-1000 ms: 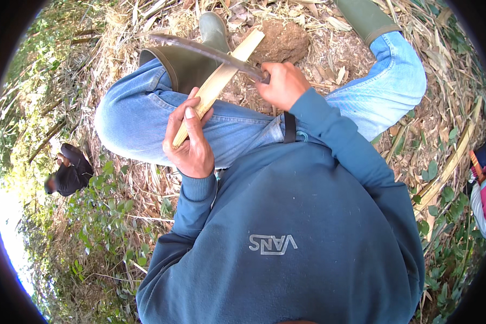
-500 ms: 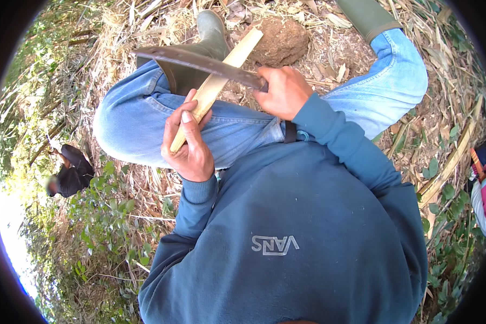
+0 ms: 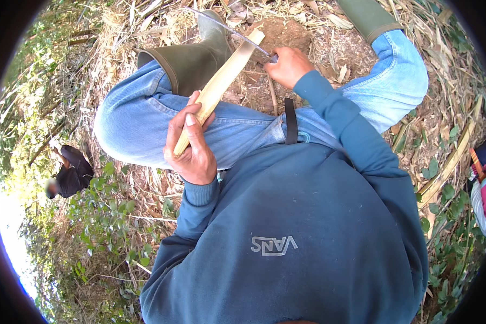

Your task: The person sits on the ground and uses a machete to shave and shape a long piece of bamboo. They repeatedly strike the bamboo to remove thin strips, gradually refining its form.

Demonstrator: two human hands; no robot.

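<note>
- Landmark: brown dirt lump [image 3: 290, 39].
- Pale wood strip [image 3: 221, 85]: slants from the lump's left edge down and left.
- Left hand [image 3: 195, 154]: below and left of lump, fingers closed around strip's near end.
- Right hand [image 3: 291, 67]: at lump's near side, fist around the handle of a long knife [image 3: 230, 29].
- Blade crosses strip's far end, left of lump; contact can't be told.
- Green boots [image 3: 200, 62] either side of lump.
</note>
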